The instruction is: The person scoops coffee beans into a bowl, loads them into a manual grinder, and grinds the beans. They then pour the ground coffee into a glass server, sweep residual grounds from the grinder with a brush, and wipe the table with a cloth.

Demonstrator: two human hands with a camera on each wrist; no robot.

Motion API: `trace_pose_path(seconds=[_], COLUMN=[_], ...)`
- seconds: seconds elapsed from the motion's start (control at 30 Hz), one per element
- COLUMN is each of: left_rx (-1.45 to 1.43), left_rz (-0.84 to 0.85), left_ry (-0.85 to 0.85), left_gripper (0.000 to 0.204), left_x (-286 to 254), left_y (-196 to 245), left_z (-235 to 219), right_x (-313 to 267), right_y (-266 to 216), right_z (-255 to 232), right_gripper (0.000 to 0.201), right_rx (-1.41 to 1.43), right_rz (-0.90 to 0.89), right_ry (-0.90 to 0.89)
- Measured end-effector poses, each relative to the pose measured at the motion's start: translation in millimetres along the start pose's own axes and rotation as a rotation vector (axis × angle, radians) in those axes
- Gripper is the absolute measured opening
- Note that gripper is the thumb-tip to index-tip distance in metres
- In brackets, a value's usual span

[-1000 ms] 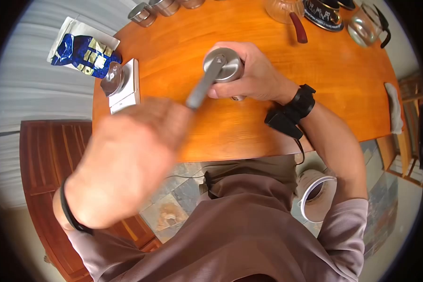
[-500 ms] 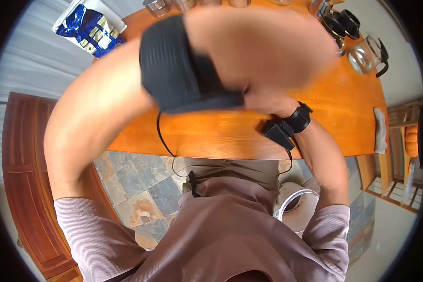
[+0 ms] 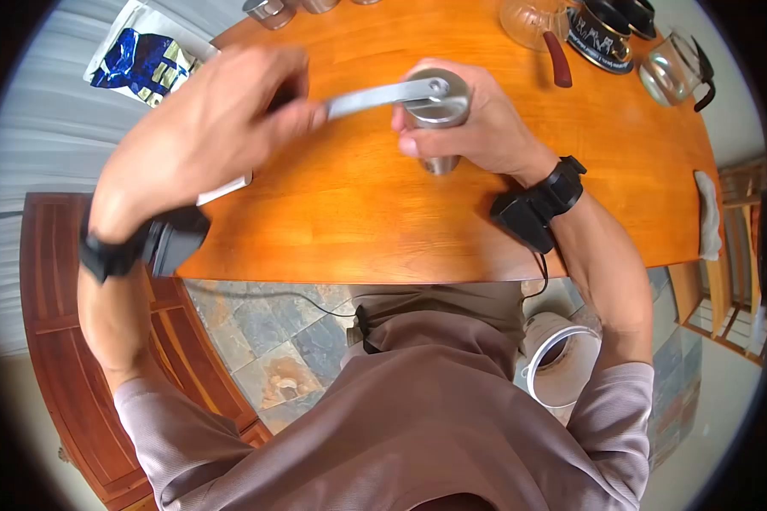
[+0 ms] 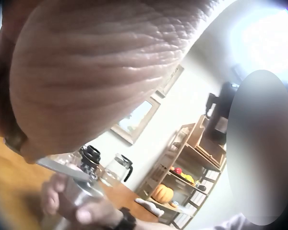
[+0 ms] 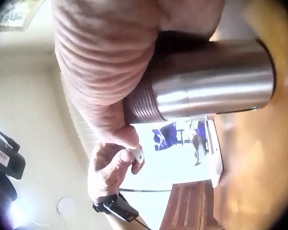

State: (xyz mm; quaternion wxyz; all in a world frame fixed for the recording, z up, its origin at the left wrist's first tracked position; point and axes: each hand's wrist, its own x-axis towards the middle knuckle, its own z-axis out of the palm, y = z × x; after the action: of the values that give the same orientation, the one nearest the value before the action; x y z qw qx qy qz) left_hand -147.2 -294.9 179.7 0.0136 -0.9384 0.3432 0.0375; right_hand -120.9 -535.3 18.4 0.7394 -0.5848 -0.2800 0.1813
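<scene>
A steel hand coffee grinder stands at the middle of the table, its round lid facing up. My right hand wraps round its upper body, with the thumb across the near side. The right wrist view shows the steel cylinder and a dark ribbed grip band under that palm. From the lid a flat metal crank points left. At its outer end, my left hand holds the knob, which the fingers mostly hide in the head view.
A blue-and-white bag stands at the table's left. Metal cups line the far edge. A glass server's red handle, black cups and a glass pot occupy the far right. A white bucket is on the floor.
The left hand has swung the crank round, from the near left, across the far side over the grinder, to the left. The right hand keeps its grip on the grinder.
</scene>
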Motion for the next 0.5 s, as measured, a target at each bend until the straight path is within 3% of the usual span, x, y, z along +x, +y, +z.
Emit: trace_pose_path(seconds=[0.03,0.07,0.13,0.2,0.23,0.27,0.33,0.37,0.43,0.47,0.5], left_rx=[0.044,-0.099,-0.416,-0.413,-0.344,-0.276,-0.232,-0.242,-0.374,-0.431,-0.437], left_rz=[0.016,0.002,-0.053,-0.115,-0.050,0.014,0.194,0.189,0.616,0.830,0.832], left_ry=[0.052,0.082,-0.168,-0.227,-0.234,-0.243,0.011,0.017,0.458,0.681,0.676], left_gripper=[0.027,0.029,0.026,0.028,0.029,0.030,0.031,0.031,0.016,0.022,0.022], left_x=[13.8,28.0,66.7,96.0,105.6,110.8,91.9,81.6,63.9,57.1,47.9], left_y=[-13.9,-18.6,-42.5,-20.0,-1.7,17.2,58.5,66.1,78.2,82.6,92.3], left_z=[4.7,4.1,-2.5,-17.5,-24.2,-28.6,-27.0,-9.6,51.8,74.5,70.8], right_x=[-1.4,-3.2,-2.9,-2.8,-5.6,-5.6,-7.1,-15.4,-14.8,-12.6,-10.4], right_y=[-1.7,-3.2,-2.0,3.5,-7.9,-8.4,-7.1,-21.5,-19.0,-16.9,-14.8], right_z=[-3.0,-5.3,-3.7,9.8,15.2,16.3,18.5,21.0,15.0,9.7,4.2], right_gripper=[0.028,0.028,0.028,0.028,0.029,0.029,0.032,0.031,0.029,0.027,0.026], right_rx=[-0.013,-0.062,-0.125,-0.222,-0.218,-0.225,-0.235,-0.250,-0.230,-0.209,-0.185], right_rz=[-0.001,0.003,0.007,-0.132,-0.009,-0.003,-0.102,0.061,0.072,0.068,0.061], right_ry=[-0.006,-0.026,-0.055,-0.090,-0.095,-0.103,-0.148,-0.119,-0.139,-0.152,-0.162])
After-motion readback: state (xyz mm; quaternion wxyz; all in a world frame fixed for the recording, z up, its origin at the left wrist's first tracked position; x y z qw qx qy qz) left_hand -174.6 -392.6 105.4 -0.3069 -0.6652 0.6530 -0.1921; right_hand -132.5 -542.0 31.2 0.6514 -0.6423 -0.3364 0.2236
